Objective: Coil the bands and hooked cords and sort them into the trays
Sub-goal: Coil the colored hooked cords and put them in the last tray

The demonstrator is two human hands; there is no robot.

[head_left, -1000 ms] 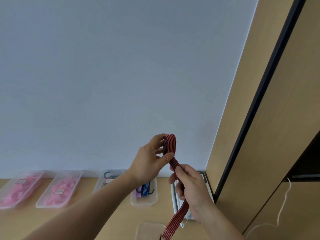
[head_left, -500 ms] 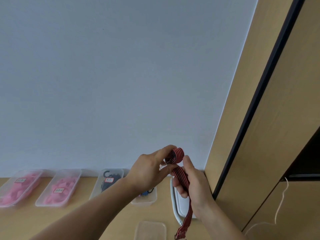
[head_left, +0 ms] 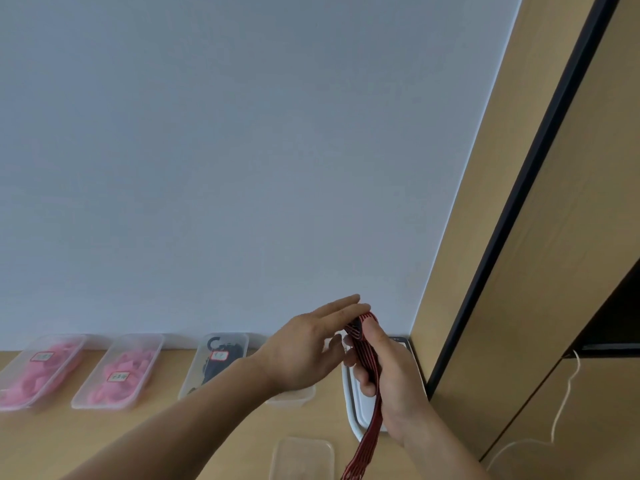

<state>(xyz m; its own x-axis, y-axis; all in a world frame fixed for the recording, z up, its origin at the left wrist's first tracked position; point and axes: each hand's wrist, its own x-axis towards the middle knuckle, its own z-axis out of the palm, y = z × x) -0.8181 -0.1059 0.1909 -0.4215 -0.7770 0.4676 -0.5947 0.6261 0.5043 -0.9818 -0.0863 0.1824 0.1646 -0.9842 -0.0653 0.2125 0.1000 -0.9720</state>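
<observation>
A flat red-and-black striped cord [head_left: 371,417] is held in the air above the wooden table. My right hand [head_left: 388,379] grips it, thumb pressed on the small coil at its top end [head_left: 362,325]. My left hand [head_left: 308,351] lies against that coil with fingers stretched out over it. The cord's loose tail hangs down past the bottom of the frame. Along the wall stand two clear trays of pink bands [head_left: 38,372] [head_left: 119,372], a tray of black hooked cords [head_left: 218,362], and a fourth tray [head_left: 294,398] mostly hidden behind my left hand.
A white tray [head_left: 351,407] sits at the table's right end under my right hand. A clear lid or empty tray [head_left: 301,457] lies at the front edge. A wooden cabinet with a black edge [head_left: 512,244] rises on the right, with a white wire [head_left: 564,403].
Both hands have come lower and to the right. The folded top of the cord has been rolled into a tighter coil, and my left fingers have gone from pinching to stretched out over it.
</observation>
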